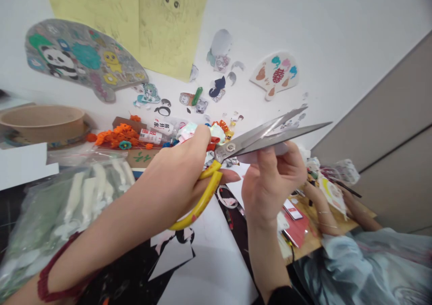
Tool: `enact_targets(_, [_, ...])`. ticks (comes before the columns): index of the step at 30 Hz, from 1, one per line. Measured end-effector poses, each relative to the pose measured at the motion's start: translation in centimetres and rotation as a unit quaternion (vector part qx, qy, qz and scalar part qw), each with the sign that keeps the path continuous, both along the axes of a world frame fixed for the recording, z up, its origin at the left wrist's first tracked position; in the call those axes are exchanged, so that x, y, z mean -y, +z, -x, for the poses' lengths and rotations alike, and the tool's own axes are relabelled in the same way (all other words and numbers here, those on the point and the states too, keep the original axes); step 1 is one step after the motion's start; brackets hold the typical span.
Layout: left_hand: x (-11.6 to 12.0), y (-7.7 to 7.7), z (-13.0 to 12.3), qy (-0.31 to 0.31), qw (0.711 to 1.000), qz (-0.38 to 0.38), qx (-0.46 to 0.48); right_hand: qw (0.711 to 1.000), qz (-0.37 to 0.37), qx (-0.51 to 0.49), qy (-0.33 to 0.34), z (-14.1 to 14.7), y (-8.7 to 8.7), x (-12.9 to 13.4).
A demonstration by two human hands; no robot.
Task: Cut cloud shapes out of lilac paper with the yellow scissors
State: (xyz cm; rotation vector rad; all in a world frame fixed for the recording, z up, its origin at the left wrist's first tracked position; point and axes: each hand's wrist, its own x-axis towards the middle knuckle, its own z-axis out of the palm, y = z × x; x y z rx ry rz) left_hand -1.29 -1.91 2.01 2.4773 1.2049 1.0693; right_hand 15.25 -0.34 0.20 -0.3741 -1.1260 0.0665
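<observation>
My left hand (182, 161) grips a pair of scissors (242, 144) with yellow handles and long metal blades. The blades point to the right and stand apart. Just under them, my right hand (270, 186) pinches a small pale piece of paper (280, 149) between thumb and fingers; the blades hide much of it. White paper sheets (205, 255) lie below on the dark tabletop. A cut paper scrap (173, 255) with a black and pink print rests there too.
Orange crafted flowers (119, 136) and a brown round container (42, 120) stand along the wall. At left lies a clear plastic bag (84, 192) with pale pieces. Paper cutouts and yellow drawings (168, 35) cover the wall. Another person's hands (319, 201) work at right.
</observation>
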Motion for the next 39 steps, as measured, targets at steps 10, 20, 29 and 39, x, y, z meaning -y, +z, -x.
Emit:
enact_targets(10, [-0.1,0.1,0.2,0.037,0.999,-0.020,-0.023,0.996,0.027,0.068,-0.056,-1.2,0.6,0.2])
enact_targets(20, [0.2,0.2,0.2,0.031,0.999,0.001,-0.013,0.996,0.047,0.056,-0.049,-0.8,0.7,1.0])
enact_targets(29, [0.1,0.1,0.3,0.012,1.000,0.021,-0.012,0.996,0.038,0.047,-0.070,-0.6,0.6,0.8])
enact_targets(39, [0.2,0.7,0.9,-0.025,0.999,0.043,0.007,0.995,0.027,0.079,-0.056,-0.9,0.7,0.9])
